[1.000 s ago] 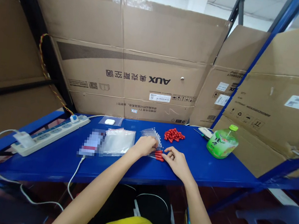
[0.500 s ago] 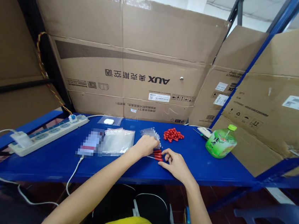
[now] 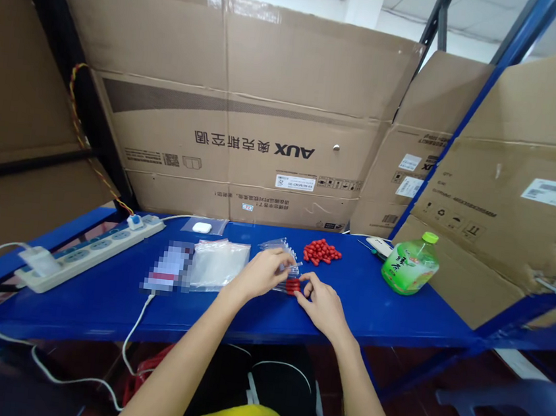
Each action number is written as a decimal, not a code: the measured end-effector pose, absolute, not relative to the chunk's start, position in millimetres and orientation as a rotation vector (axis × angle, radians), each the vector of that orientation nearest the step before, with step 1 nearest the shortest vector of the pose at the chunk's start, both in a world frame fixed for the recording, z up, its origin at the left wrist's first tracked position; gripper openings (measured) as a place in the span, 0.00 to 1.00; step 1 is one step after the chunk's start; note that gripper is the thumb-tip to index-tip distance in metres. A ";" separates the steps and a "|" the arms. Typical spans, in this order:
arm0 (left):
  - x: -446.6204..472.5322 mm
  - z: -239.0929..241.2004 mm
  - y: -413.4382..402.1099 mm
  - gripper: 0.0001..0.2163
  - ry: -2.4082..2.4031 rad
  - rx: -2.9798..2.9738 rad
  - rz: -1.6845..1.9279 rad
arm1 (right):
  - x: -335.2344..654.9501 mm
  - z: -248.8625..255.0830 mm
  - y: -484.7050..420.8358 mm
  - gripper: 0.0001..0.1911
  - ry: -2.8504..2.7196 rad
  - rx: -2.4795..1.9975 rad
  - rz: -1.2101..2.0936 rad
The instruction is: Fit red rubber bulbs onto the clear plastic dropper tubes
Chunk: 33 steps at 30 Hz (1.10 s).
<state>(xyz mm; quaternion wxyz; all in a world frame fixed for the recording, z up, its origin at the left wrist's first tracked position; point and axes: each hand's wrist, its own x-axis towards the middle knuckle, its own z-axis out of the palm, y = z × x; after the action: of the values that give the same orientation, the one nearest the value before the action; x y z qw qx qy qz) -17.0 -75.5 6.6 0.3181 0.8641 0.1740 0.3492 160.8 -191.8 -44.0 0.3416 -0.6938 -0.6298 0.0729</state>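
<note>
My left hand (image 3: pixel 262 271) is closed on a small clear plastic bag (image 3: pixel 293 270) with red capsules inside it, lifted just off the blue shelf (image 3: pixel 227 315). My right hand (image 3: pixel 320 302) pinches the same bag at its lower end, where the red capsules (image 3: pixel 292 285) show. A loose heap of red capsules (image 3: pixel 322 252) lies behind the hands. More small clear bags (image 3: pixel 280 246) lie fanned out just beyond my left hand.
A stack of larger clear bags (image 3: pixel 219 262) and a blurred flat item (image 3: pixel 168 268) lie left of my hands. A white power strip (image 3: pixel 87 251) with cables sits far left. A green bottle (image 3: pixel 410 265) stands right. Cardboard boxes (image 3: pixel 268 108) wall the back.
Both hands lifted the small bag of capsules off the shelf. My right hand moved from lying beside it to pinching its end.
</note>
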 end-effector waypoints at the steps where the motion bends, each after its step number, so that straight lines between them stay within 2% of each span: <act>1: -19.6 4.6 -79.1 0.06 0.460 2.229 0.915 | 160.6 -43.5 -191.5 0.13 -1.618 -1.775 0.203; 4: -23.1 -4.6 -89.7 0.05 0.498 2.149 0.890 | 159.2 -41.5 -190.3 0.18 -1.536 -1.620 0.288; 7: -21.4 -16.6 -97.8 0.05 0.528 1.993 0.867 | 155.3 -40.5 -188.8 0.16 -1.430 -1.456 0.405; 13: -20.5 -29.8 -110.7 0.13 0.613 1.258 1.010 | 138.6 -40.0 -186.6 0.17 -1.139 -1.290 0.579; 18: -22.2 -26.1 -122.4 0.21 0.349 0.723 0.903 | 116.4 -38.7 -182.5 0.17 -0.999 -1.222 0.584; 26: -15.5 -34.3 -131.5 0.19 0.055 0.401 0.962 | 101.4 -46.5 -172.5 0.16 -1.066 -1.210 0.614; 30: -21.5 -38.3 -130.2 0.17 -0.014 0.280 1.008 | 127.7 -35.1 -162.2 0.15 -1.244 -1.309 0.496; 33: -26.6 -41.1 -129.2 0.17 -0.029 0.169 1.040 | 172.1 -20.1 -146.5 0.15 -1.275 -1.492 0.106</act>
<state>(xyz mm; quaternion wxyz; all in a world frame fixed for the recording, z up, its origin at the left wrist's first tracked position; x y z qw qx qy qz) -26.6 -129.2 -41.1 0.8642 0.0808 -0.0138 0.4964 172.1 -146.5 -20.1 0.5547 -0.6317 -0.5397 0.0448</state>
